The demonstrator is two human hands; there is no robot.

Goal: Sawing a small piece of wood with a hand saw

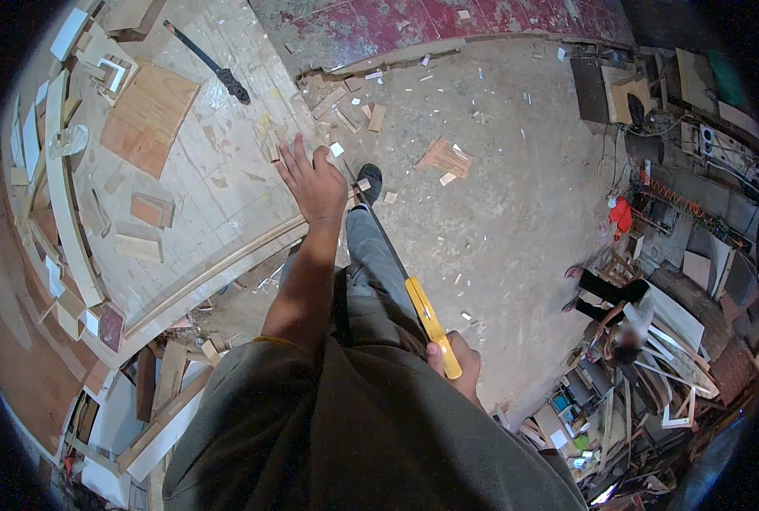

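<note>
My right hand grips the yellow handle of a hand saw at the lower middle. Its long, thin dark blade slants up and left, reaching the workbench edge beside my left hand. My left hand lies palm down at the bench's right edge, fingers stretched and apart. A small wood piece sits by its fingertips, and a small white square is just right of the thumb. What lies under the palm is hidden.
The workbench carries a brown board, a dark wrapped bar, wood blocks and long strips. Offcuts and torn cardboard litter the floor. A person is at the right, among stacked timber.
</note>
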